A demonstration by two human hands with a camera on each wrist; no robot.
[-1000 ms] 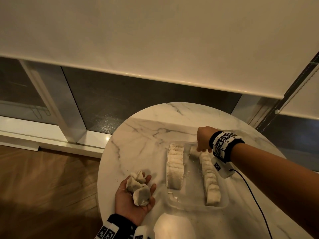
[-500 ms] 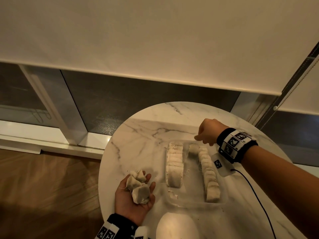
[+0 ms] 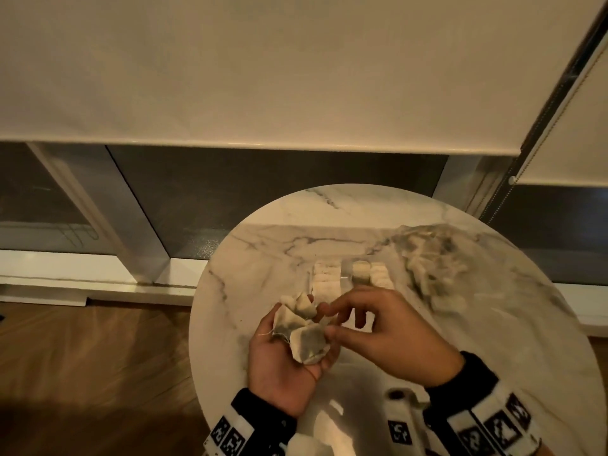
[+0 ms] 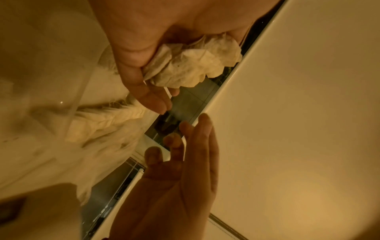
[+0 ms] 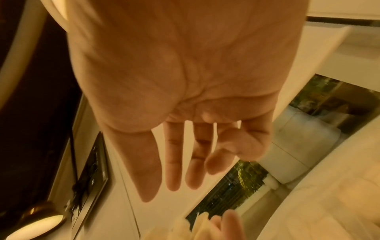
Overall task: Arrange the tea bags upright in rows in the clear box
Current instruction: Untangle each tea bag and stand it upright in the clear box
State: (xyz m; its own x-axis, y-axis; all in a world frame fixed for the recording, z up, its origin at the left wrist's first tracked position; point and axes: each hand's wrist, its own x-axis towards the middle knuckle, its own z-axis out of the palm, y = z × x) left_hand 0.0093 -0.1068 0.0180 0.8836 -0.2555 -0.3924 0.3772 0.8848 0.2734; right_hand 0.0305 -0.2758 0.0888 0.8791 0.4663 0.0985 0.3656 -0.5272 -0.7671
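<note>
My left hand (image 3: 279,366) lies palm up over the table's near side and cups several crumpled tea bags (image 3: 302,337). My right hand (image 3: 327,320) reaches across to them with fingers spread, thumb and forefinger right at the nearest bag, holding nothing. The left wrist view shows the tea bags (image 4: 191,65) in the left hand (image 4: 139,81) and the right hand (image 4: 185,154) open below. In the right wrist view the right hand (image 5: 185,162) has straight fingers. Behind the hands stands the clear box (image 3: 345,278) with upright rows of tea bags (image 3: 325,278); its right side is blurred.
The box sits on a round marble table (image 3: 263,251), whose edge curves close by on the left. Wooden floor (image 3: 98,357) lies below it. A window frame and a lowered roller blind (image 3: 296,77) are behind, with a bead chain (image 3: 503,199) at the right.
My right hand has left the far end of the box and come back to the left hand's tea bags, opening its fingers. The left hand has risen slightly with its bags.
</note>
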